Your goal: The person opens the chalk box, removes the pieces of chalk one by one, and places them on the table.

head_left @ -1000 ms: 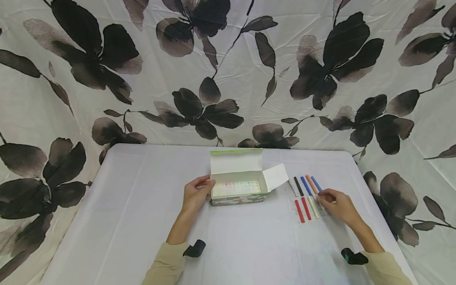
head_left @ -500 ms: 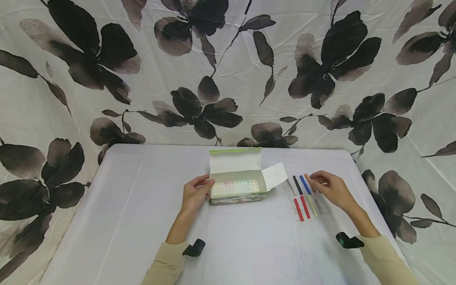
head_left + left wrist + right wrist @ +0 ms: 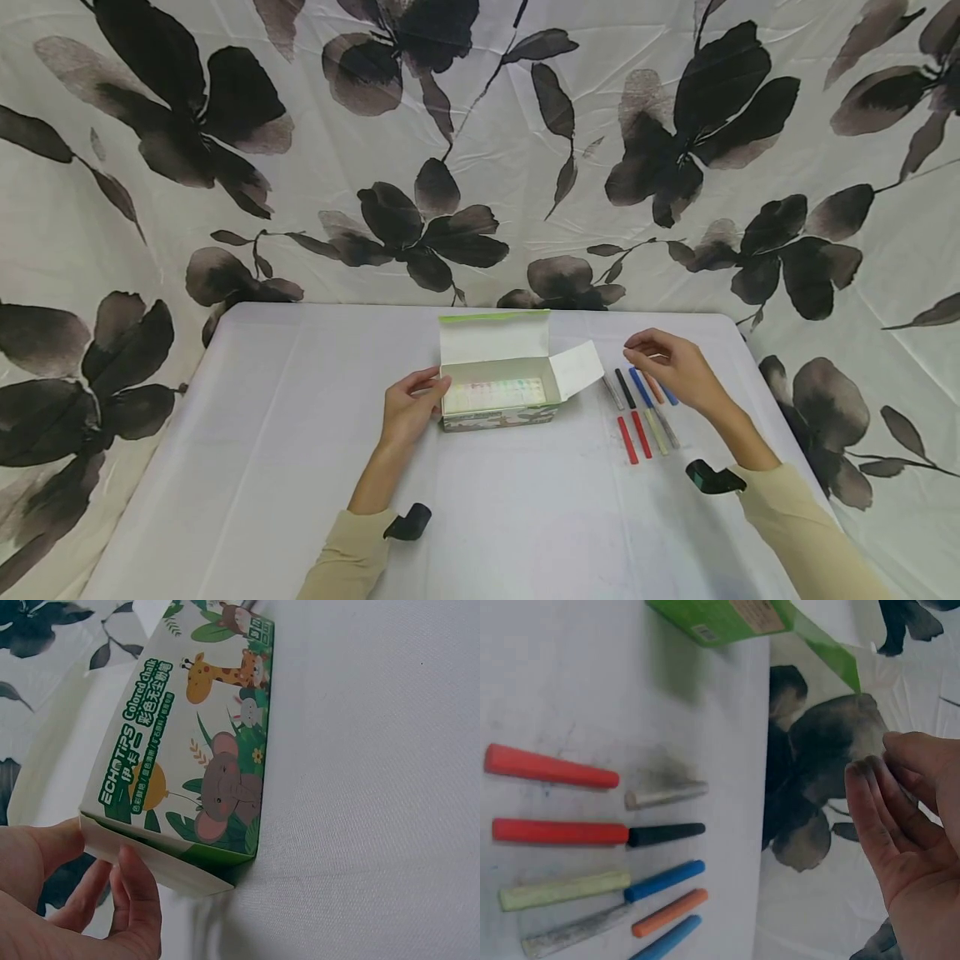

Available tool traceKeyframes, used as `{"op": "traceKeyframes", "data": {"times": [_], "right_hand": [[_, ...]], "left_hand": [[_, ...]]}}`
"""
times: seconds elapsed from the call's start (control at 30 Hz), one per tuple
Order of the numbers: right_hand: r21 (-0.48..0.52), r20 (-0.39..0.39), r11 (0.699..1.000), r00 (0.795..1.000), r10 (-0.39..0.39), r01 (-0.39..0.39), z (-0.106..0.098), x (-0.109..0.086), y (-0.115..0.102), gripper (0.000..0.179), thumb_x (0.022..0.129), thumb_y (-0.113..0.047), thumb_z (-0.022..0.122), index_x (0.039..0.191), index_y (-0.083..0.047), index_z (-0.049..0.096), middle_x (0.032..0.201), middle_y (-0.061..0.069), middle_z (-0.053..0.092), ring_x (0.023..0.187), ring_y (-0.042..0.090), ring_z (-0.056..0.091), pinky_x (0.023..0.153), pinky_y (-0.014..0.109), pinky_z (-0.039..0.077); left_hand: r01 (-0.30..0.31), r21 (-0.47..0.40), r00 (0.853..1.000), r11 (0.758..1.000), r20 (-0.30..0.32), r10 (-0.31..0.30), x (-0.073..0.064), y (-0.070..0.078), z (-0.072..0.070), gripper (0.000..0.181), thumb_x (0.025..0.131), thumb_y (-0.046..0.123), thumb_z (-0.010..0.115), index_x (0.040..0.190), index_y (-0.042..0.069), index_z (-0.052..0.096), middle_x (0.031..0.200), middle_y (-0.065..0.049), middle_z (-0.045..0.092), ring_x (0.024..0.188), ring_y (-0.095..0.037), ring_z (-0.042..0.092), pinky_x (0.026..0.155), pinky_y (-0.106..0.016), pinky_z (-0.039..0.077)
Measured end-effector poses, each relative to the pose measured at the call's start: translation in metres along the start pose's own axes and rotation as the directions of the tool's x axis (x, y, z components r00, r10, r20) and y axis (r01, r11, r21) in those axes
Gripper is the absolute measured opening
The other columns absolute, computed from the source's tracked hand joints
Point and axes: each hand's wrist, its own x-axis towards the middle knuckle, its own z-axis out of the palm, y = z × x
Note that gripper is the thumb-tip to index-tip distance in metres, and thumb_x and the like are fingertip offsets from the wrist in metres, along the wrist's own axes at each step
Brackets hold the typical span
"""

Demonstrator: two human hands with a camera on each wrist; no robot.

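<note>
An opened box of colored chalk (image 3: 498,418) stands on the white table, with pale sticks lined up inside. My left hand (image 3: 408,408) pinches its left end; in the left wrist view the thumb and fingers are at the white end flap (image 3: 150,859). My right hand (image 3: 675,367) hovers over the far end of the loose chalks, fingers loosely bent, holding nothing. Below it lie two rows of chalk: red sticks (image 3: 560,831), a pale yellow stick (image 3: 566,891) and a greyish stick (image 3: 577,930) nearer; white, black (image 3: 667,833), blue (image 3: 664,880) and orange (image 3: 670,913) sticks farther.
The box's lid (image 3: 495,337) is raised at the back, and its right flap (image 3: 577,369) sticks out toward the chalks. A floral cloth (image 3: 450,125) hangs behind the white table (image 3: 300,433). Dark chalk dust marks the tabletop near the sticks.
My right hand has moved up and left from the right-hand blue stick, past the orange one, and lifted off the chalks. The left hand stays on the box.
</note>
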Motion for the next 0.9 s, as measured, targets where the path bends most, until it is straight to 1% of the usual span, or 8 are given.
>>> {"op": "traceKeyframes", "data": {"times": [0.13,0.37,0.43,0.6,0.77,0.9], "right_hand": [[0.033,0.016,0.999,1.000,-0.023,0.023,0.006,0.009,-0.010,0.025,0.100,-0.013,0.068,0.118,0.004,0.067,0.110,0.017,0.071,0.098,0.032,0.070,0.085,0.011,0.051],[0.098,0.039,0.994,0.998,-0.053,0.049,0.018,0.022,-0.024,0.025,0.097,-0.009,0.072,0.118,0.003,0.068,0.112,0.017,0.070,0.102,0.030,0.068,0.087,0.014,0.053],[0.121,0.048,0.991,0.997,-0.055,0.049,0.022,0.026,-0.029,0.024,0.096,-0.008,0.073,0.117,0.003,0.069,0.113,0.016,0.070,0.103,0.029,0.067,0.089,0.019,0.055],[0.128,0.088,0.990,0.994,-0.071,0.060,0.034,0.032,-0.039,0.024,0.095,-0.006,0.074,0.118,0.002,0.069,0.113,0.014,0.071,0.102,0.026,0.068,0.091,0.034,0.059],[0.145,0.130,0.986,0.987,-0.097,0.077,0.050,0.037,-0.042,0.026,0.093,-0.005,0.076,0.118,0.001,0.069,0.112,0.013,0.072,0.097,0.024,0.068,0.085,0.032,0.059],[0.180,0.168,0.980,0.978,-0.120,0.089,0.063,0.041,-0.046,0.027,0.093,-0.005,0.076,0.118,0.002,0.069,0.111,0.013,0.072,0.097,0.023,0.067,0.085,0.033,0.059]], "left_hand": [[-0.001,-0.010,1.000,1.000,0.001,0.001,0.000,0.000,0.000,0.040,0.092,0.015,0.079,0.128,0.001,0.069,0.109,-0.014,0.066,0.072,-0.010,0.060,0.063,-0.023,0.055],[0.001,-0.013,1.000,1.000,0.012,-0.001,0.000,0.000,0.000,0.040,0.093,0.015,0.078,0.129,0.000,0.068,0.110,-0.015,0.065,0.070,-0.009,0.059,0.063,-0.022,0.054],[0.003,-0.014,1.000,1.000,0.015,-0.002,-0.001,0.001,0.000,0.041,0.093,0.015,0.078,0.129,0.000,0.068,0.110,-0.015,0.065,0.069,-0.008,0.058,0.063,-0.022,0.054],[0.010,-0.021,1.000,1.000,0.014,-0.010,-0.002,0.002,0.001,0.041,0.093,0.016,0.079,0.129,0.001,0.068,0.111,-0.015,0.065,0.068,-0.008,0.058,0.062,-0.022,0.054],[0.014,-0.021,1.000,1.000,0.020,-0.013,-0.003,0.003,0.001,0.041,0.094,0.017,0.078,0.130,0.001,0.068,0.113,-0.015,0.064,0.067,-0.009,0.057,0.063,-0.022,0.055],[0.016,-0.021,1.000,1.000,0.025,-0.016,-0.004,0.003,0.000,0.040,0.094,0.016,0.077,0.130,0.001,0.067,0.112,-0.014,0.064,0.067,-0.010,0.057,0.064,-0.023,0.056]]}}
